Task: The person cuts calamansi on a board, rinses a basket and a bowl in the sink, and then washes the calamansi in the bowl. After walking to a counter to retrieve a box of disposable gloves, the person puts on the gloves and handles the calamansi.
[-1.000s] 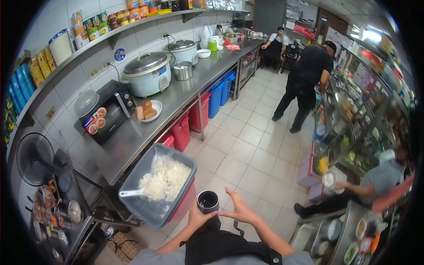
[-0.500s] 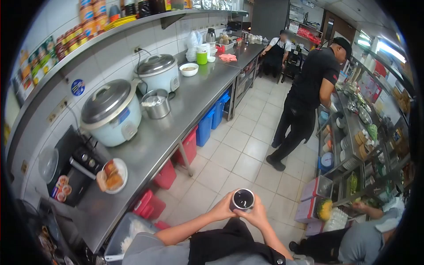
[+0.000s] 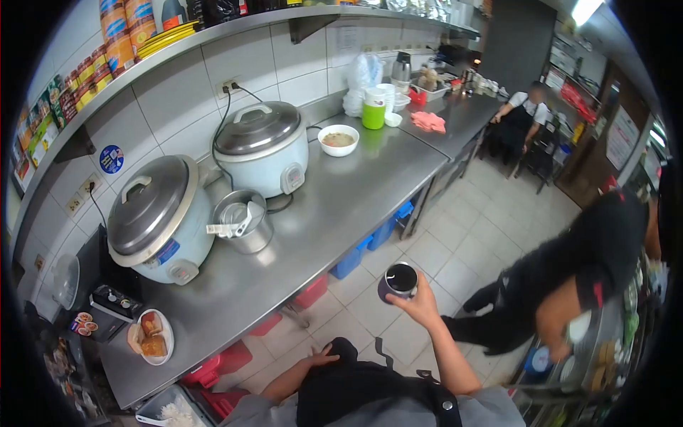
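Note:
My right hand is wrapped round a purple cup with a silvery rim and dark liquid inside, held upright over the aisle floor. My left hand is down by my dark-clad leg, fingers apart, holding nothing. Left of the cup runs a steel counter. Two pale blue rice cookers stand on it, a nearer one and a farther one. Beside them sits a metal pot with a white-handled utensil. Farther along is a white bowl of soup.
A co-worker in black bends at the right-hand shelves, close to my right arm. Another person is at the far end. A plate with bread lies at the counter's near end. Red bins stand under the counter.
My left hand has let go of the cup and dropped to my leg; the right alone holds it. The view has turned right. The co-worker in black now bends nearer.

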Motion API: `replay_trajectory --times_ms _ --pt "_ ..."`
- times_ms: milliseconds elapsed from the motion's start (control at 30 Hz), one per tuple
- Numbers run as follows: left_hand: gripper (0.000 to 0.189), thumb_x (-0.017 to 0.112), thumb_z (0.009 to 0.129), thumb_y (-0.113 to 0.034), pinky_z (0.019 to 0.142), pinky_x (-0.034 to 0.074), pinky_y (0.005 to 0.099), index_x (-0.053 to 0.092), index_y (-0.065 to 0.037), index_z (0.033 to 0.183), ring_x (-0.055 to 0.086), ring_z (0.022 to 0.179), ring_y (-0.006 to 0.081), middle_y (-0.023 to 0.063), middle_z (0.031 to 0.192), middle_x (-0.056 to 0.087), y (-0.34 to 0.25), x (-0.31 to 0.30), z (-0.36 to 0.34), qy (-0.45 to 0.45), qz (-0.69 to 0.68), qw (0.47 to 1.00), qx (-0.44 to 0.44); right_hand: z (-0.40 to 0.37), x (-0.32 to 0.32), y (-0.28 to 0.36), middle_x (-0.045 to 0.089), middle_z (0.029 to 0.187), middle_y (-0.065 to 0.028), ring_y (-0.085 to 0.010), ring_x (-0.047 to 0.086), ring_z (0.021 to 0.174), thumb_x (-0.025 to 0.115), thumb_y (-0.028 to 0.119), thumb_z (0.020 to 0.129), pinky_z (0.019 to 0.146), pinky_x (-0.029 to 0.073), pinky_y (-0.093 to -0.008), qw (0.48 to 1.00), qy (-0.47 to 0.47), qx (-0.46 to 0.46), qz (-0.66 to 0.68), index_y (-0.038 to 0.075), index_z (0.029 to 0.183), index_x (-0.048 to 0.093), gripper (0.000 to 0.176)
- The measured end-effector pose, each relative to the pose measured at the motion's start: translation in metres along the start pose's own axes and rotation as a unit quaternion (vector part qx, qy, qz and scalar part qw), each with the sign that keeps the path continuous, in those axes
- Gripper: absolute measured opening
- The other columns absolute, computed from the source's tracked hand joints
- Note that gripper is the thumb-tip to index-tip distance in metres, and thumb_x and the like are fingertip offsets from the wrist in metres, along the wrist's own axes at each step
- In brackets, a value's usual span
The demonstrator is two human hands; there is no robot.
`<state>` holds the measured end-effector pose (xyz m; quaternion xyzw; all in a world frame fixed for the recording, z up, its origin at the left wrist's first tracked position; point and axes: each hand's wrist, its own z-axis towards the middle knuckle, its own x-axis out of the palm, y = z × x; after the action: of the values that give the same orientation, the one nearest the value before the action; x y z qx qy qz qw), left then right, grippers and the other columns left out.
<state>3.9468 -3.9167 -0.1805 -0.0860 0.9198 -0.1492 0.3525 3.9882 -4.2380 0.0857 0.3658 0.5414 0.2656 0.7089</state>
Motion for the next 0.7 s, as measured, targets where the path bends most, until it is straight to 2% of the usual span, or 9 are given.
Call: replay_trajectory --times_ms 67,100,167,200,267,300,400,433,700 --pt "0.072 0.053 0.092 -0.056 0.114 0.031 0.0444 0.047 -0.004 0.142 0.039 0.137 0.0406 0.0318 0.143 0.043 0.01 0.006 0.059 0.095 -0.226 0.947 0.209 0.079 0.001 -0.001 0.06 0.124 -0.0189 -0.0323 0.058 0.118 0.088 0.039 0.065 0.097 0.048 -0.0398 1.0 0.015 -0.015 0.016 0.0 0.133 0.045 0.09" --pt "0.072 0.053 0.092 -0.056 0.114 0.031 0.0444 0.047 -0.004 0.142 0.039 0.137 0.0406 0.0318 0.143 0.043 -0.001 -0.006 0.087 0.095 -0.228 0.947 0.207 0.114 0.005 -0.004 0.06 0.124 -0.0187 -0.0321 0.058 0.118 0.088 0.039 0.065 0.098 0.047 -0.0399 0.999 0.019 -0.027 0.014 0.0 0.133 0.046 0.089" --pt "0.058 0.048 0.096 -0.049 0.099 0.045 0.0484 0.062 0.002 0.119 0.059 0.112 0.0443 0.0306 0.117 0.062 -0.014 -0.027 0.125 0.001 -0.047 0.996 0.08 0.17 0.018 -0.018 0.06 0.124 -0.0186 -0.032 0.058 0.118 0.088 0.039 0.065 0.098 0.047 -0.0399 0.999 0.025 -0.031 0.018 0.0 0.133 0.047 0.089" --pt "0.058 0.048 0.096 -0.049 0.099 0.045 0.0484 0.062 0.002 0.119 0.059 0.112 0.0443 0.0306 0.117 0.062 -0.02 -0.042 0.138 0.0 -0.042 0.996 0.078 0.203 0.024 -0.022 0.06 0.124 -0.0188 -0.032 0.058 0.118 0.088 0.039 0.065 0.098 0.047 -0.0399 0.998 0.023 -0.043 0.04 0.0 0.133 0.047 0.088" --pt "0.051 0.043 0.098 -0.042 0.084 0.051 0.0528 0.065 0.003 0.097 0.065 0.09 0.046 0.0272 0.095 0.067 -0.04 -0.067 0.161 -0.164 -0.136 0.972 0.098 0.256 0.028 -0.028 0.06 0.124 -0.0189 -0.0321 0.058 0.118 0.088 0.039 0.066 0.099 0.047 -0.0399 0.997 0.016 -0.056 0.058 -0.001 0.133 0.048 0.088" --pt "0.045 0.041 0.099 -0.04 0.085 0.05 0.0538 0.066 -0.002 0.104 0.065 0.094 0.0444 0.0274 0.101 0.067 -0.05 -0.081 0.175 -0.121 -0.118 0.985 0.038 0.28 0.031 -0.031 0.06 0.124 -0.0191 -0.0321 0.058 0.118 0.087 0.039 0.066 0.098 0.047 -0.0397 0.998 0.012 -0.041 0.048 -0.001 0.133 0.048 0.087" --pt "0.039 0.041 0.1 -0.036 0.085 0.05 0.0557 0.064 -0.008 0.113 0.066 0.091 0.0441 0.0256 0.1 0.068 -0.066 -0.114 0.199 -0.107 -0.001 0.991 0.077 0.356 0.037 -0.048 0.061 0.122 -0.0196 -0.0321 0.06 0.116 0.088 0.036 0.066 0.098 0.047 -0.0393 0.999 0.011 -0.004 0.035 -0.002 0.129 0.05 0.083" --pt "0.034 0.044 0.1 -0.032 0.092 0.049 0.0536 0.059 -0.013 0.124 0.065 0.099 0.0416 0.0225 0.107 0.067 -0.061 -0.111 0.215 -0.086 0.051 0.99 0.102 0.381 0.037 -0.055 0.062 0.121 -0.0196 -0.0322 0.06 0.115 0.088 0.035 0.066 0.097 0.047 -0.0393 0.999 0.005 -0.003 0.039 -0.002 0.128 0.05 0.082" --pt "0.034 0.046 0.099 -0.032 0.093 0.048 0.0526 0.058 -0.013 0.125 0.064 0.103 0.0407 0.0219 0.109 0.066 -0.122 -0.158 0.275 -0.018 -0.047 0.998 0.027 0.594 0.054 -0.131 0.056 0.127 -0.0188 -0.0337 0.057 0.117 0.087 0.031 0.067 0.096 0.047 -0.0399 0.997 -0.039 -0.056 0.037 0.001 0.131 0.047 0.081"
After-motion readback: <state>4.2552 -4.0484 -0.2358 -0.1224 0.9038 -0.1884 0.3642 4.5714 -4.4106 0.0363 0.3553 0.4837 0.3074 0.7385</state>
